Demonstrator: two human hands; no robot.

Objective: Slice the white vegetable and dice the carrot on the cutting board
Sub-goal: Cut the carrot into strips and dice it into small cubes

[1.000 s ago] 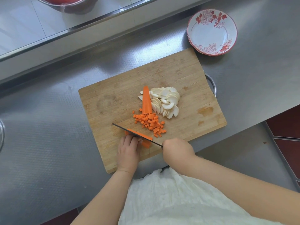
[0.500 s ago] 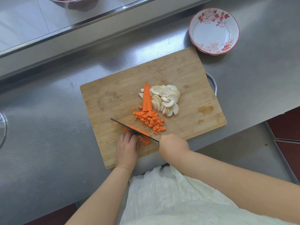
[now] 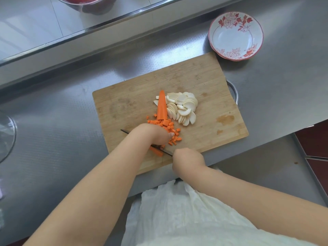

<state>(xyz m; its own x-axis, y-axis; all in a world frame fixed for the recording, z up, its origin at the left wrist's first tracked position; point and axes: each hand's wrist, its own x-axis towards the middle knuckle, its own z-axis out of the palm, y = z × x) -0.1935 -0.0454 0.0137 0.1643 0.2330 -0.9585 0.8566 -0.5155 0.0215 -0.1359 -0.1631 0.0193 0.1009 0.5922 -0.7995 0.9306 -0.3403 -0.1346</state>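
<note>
A wooden cutting board [image 3: 124, 103] lies on the steel counter. A pile of white vegetable slices [image 3: 182, 109] sits at its middle, beside a tapered carrot piece [image 3: 161, 107]. Diced carrot [image 3: 173, 132] is heaped just in front of that piece. My right hand [image 3: 188, 160] grips the handle of a dark knife [image 3: 124, 131], whose blade lies across the board's near part. A carrot strip [image 3: 157, 151] lies under the blade. My left hand [image 3: 150, 136] reaches over the blade and rests on the diced carrot, its fingers hidden beneath it.
A white bowl with red flowers [image 3: 236, 35] stands beyond the board's far right corner. A metal handle [image 3: 234, 93] pokes out from under the board's right edge. A raised steel ledge [image 3: 88, 32] runs along the back. The counter's front edge drops off at the right.
My left hand has left the carrot strip and moved forward over the blade onto the diced carrot. The knife and my right hand have stayed roughly in place.
</note>
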